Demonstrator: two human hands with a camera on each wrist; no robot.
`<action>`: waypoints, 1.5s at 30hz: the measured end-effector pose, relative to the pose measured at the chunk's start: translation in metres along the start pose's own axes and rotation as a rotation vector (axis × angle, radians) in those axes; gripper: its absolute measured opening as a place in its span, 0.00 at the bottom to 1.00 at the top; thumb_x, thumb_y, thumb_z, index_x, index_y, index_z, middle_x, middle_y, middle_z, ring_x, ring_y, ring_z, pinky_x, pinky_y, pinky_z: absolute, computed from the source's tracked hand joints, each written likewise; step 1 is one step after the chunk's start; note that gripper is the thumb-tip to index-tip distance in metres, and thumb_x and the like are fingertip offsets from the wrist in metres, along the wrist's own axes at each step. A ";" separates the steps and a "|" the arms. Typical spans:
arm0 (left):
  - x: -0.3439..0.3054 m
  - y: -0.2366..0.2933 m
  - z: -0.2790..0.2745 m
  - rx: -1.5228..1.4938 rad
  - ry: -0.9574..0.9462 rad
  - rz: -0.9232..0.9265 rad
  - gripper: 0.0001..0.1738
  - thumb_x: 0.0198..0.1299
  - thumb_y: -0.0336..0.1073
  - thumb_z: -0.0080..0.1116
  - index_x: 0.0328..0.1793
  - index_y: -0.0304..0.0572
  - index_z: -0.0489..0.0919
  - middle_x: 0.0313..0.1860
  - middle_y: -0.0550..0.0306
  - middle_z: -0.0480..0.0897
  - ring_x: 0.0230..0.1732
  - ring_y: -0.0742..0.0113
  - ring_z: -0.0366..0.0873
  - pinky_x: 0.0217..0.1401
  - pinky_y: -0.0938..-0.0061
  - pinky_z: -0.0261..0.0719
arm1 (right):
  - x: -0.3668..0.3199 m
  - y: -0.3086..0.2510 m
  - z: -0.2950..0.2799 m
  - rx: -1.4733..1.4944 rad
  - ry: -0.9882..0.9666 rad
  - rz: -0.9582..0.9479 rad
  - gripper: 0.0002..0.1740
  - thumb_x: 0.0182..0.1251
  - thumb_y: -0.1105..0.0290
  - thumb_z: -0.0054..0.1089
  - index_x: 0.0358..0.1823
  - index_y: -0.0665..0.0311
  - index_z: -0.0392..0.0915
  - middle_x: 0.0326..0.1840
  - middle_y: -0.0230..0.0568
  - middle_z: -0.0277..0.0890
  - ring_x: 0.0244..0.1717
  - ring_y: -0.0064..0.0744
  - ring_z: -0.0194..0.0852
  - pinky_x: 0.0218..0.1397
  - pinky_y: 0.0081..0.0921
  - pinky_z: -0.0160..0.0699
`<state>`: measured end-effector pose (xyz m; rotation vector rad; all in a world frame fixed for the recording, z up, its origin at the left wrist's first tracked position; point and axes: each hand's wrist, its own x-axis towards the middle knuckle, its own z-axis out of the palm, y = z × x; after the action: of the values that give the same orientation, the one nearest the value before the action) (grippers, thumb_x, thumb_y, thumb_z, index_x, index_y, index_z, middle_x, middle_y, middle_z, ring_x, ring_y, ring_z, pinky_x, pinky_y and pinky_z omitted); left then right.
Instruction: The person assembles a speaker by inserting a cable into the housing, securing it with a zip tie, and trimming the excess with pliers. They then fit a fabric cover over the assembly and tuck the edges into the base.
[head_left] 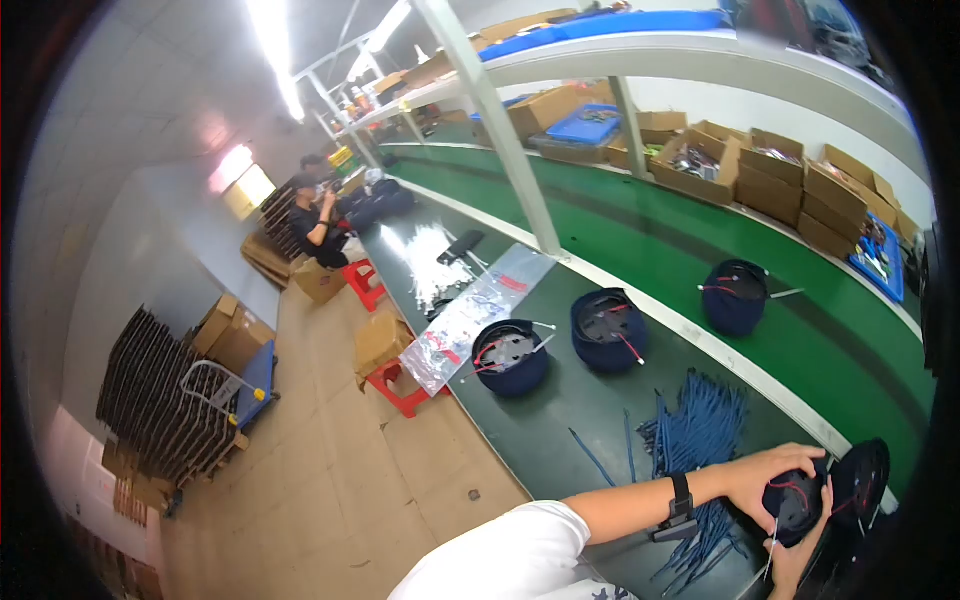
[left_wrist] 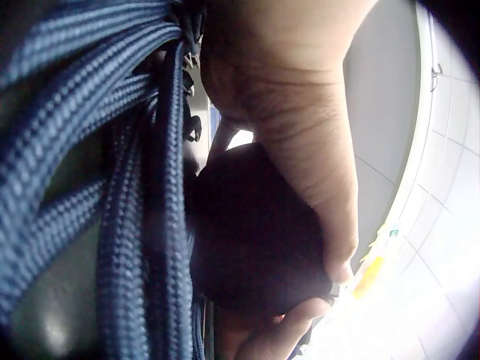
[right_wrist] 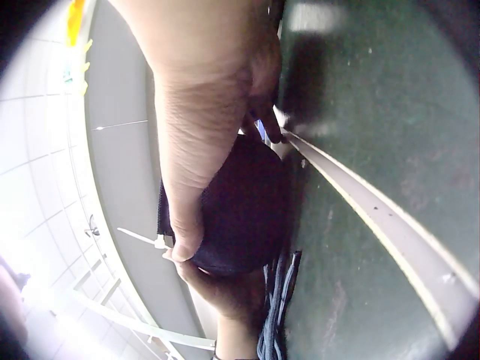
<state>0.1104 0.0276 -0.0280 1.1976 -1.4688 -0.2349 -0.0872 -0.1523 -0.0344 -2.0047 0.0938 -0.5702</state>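
Observation:
Both my hands grip a small round navy cap (head_left: 797,512), which has a black inner shell with red cords and a white zip tie. My left hand (head_left: 752,482) curls round its far and left sides. On the near right side, my right hand (head_left: 797,562) holds it, with the thumb at the rim in the right wrist view. The cap's dark rounded outside (right_wrist: 244,206) faces the right wrist camera. Another navy cap (head_left: 860,480) stands just right of my hands. Beneath my left forearm spreads a pile of blue braided cords (head_left: 700,425).
Two more caps (head_left: 610,330) stand farther along the dark table, and one (head_left: 735,300) sits on the green belt (head_left: 640,250). A clear plastic bag (head_left: 480,310) lies across the table. Cardboard boxes (head_left: 700,165) line the back under a shelf. A seated person (head_left: 315,220) is far off.

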 end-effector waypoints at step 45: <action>0.104 0.147 -0.181 0.718 0.146 -0.299 0.71 0.28 0.39 0.92 0.85 0.32 0.66 0.68 0.37 0.82 0.69 0.49 0.80 0.78 0.57 0.75 | -0.007 -0.040 0.008 -0.048 0.153 -0.210 0.63 0.47 0.53 0.90 0.82 0.65 0.62 0.82 0.58 0.62 0.85 0.59 0.58 0.87 0.50 0.58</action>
<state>0.2028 0.0999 0.1992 1.9698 -1.2713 0.2020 -0.0964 -0.1245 -0.0060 -2.0288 -0.0100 -0.8630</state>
